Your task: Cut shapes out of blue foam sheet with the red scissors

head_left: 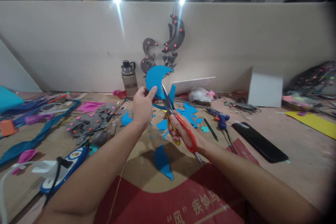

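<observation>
My left hand holds up a blue foam crescent by its lower edge. My right hand grips scissors with a red and a yellow handle. Their blades point up and bite into the crescent's inner curve. A strip of blue foam hangs from the cut beside the blades. Both hands are raised above a brown and red cardboard sheet. A loose blue offcut lies on that sheet under my wrists.
Blue scraps, a blue glue gun, a green pencil and a black phone lie to the right. Grey foam pieces and blue strips lie left. A bottle stands by the wall. A power strip lies near left.
</observation>
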A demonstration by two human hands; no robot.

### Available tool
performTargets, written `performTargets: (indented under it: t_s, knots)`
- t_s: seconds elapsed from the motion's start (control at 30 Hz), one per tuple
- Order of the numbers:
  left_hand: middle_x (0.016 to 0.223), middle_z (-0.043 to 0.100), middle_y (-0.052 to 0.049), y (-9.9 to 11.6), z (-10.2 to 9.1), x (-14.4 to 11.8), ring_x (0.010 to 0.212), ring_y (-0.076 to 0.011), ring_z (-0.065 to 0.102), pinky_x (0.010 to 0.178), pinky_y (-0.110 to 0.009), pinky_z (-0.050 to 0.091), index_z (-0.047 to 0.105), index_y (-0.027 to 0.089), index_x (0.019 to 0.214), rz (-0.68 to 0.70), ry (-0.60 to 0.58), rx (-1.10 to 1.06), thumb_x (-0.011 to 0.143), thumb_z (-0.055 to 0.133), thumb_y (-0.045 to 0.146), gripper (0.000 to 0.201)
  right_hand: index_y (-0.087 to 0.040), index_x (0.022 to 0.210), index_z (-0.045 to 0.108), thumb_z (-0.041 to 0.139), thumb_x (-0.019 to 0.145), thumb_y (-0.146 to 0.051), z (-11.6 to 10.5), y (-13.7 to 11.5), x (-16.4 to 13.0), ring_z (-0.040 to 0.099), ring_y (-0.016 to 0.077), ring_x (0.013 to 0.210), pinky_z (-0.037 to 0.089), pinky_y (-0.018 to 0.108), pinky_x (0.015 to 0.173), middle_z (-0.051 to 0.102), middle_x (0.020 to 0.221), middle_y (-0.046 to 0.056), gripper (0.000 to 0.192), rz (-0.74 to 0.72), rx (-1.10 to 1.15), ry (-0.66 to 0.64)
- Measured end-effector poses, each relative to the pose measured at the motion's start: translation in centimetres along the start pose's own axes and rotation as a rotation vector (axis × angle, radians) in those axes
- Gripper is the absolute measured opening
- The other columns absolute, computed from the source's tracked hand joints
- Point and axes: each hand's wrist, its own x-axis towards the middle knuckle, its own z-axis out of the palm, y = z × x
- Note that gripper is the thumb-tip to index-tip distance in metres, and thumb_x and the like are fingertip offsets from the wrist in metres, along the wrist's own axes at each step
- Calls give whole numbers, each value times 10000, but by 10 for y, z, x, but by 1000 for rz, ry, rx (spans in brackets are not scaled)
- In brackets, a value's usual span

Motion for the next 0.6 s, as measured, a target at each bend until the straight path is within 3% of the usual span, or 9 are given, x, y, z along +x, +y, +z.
performTargets:
  t_s: [0.33, 0.6]
  knots:
    - [692, 641, 17, 1, 1, 0, 562, -91, 579, 528, -208, 482, 610, 172, 777, -5, -2, -7, 725, 836, 406, 329, -244, 900, 422, 693, 800, -682, -1, 1, 1, 349, 66, 493, 263, 163, 423, 437, 667, -77, 525, 15, -19, 6]
    - [693, 649, 16, 0, -1, 0, 559, -92, 581, 522, -207, 478, 615, 177, 788, -1, -4, 1, 732, 832, 414, 327, -247, 872, 396, 696, 834, -621, -1, -1, 0, 314, 64, 482, 246, 162, 410, 427, 650, -78, 481, 23, -19, 4]
